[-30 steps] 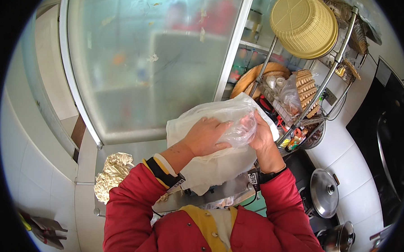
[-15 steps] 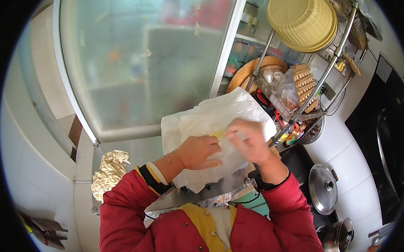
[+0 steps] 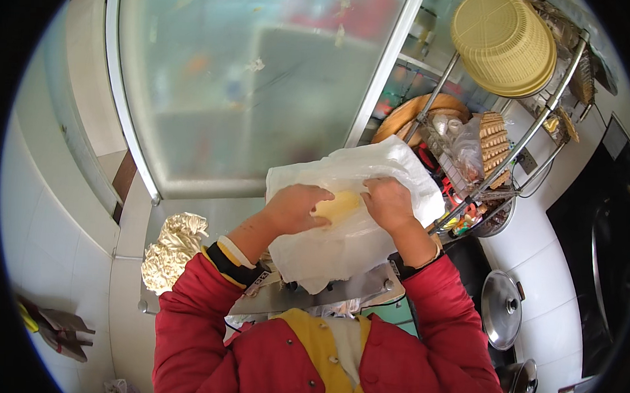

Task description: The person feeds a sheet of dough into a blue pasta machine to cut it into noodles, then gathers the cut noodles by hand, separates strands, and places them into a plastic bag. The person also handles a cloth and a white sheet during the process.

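Note:
A flat, rounded pale-yellow piece (image 3: pixel 338 207), like a piece of dough, lies under or within a crumpled, translucent white plastic sheet (image 3: pixel 312 261); which of the two I cannot make out. Along its left edge curves my left hand (image 3: pixel 295 208), with thumb and fingers apart. On the right, my right hand (image 3: pixel 389 202) has its fingers bent together against the plastic beside the yellow piece. Its fingertips are partly hidden, and they seem to pinch the sheet. The sheet is spread over a grey metal table (image 3: pixel 240 218).
Crumpled gold foil-like material (image 3: pixel 175 252) sits on the table's left end. A metal rack (image 3: pixel 521 142) holding yellow plastic baskets (image 3: pixel 504 47) stands at the right. Beyond the table is a frosted glass panel (image 3: pixel 262 110). A lidded pan (image 3: pixel 501 310) lies at the lower right.
My right hand, blurred and raised before, has come down onto the plastic at the right. My left hand has shifted slightly left. More of the yellow piece shows between them.

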Available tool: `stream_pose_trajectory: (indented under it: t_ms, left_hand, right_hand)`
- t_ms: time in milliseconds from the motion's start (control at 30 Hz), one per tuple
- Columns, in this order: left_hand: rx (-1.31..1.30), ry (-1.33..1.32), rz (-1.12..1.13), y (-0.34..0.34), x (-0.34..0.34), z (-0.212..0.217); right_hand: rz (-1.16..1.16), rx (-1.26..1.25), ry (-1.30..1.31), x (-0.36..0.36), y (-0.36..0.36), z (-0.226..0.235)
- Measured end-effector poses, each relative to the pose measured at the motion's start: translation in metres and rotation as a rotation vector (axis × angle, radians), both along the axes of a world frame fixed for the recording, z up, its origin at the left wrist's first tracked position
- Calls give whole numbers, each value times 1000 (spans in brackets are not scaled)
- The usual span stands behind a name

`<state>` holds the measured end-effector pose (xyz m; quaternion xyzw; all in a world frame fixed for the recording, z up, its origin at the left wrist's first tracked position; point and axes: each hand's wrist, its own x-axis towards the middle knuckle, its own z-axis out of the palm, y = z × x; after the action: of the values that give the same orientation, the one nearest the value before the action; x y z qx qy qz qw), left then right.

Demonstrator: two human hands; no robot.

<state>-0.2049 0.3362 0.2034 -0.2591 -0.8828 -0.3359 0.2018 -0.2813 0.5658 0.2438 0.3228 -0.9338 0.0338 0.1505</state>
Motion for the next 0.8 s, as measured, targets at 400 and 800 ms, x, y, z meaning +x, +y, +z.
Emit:
stream_pose_trajectory:
  t_ms: [400,800]
  left_hand:
    - [659,-191,648,-157,151,-112]
    - [789,-552,1250,-160,377,-189]
  right_hand:
    - [13,89,-241,-6,-47,-49]
    - [74,-434,-542,-73,-17,-93]
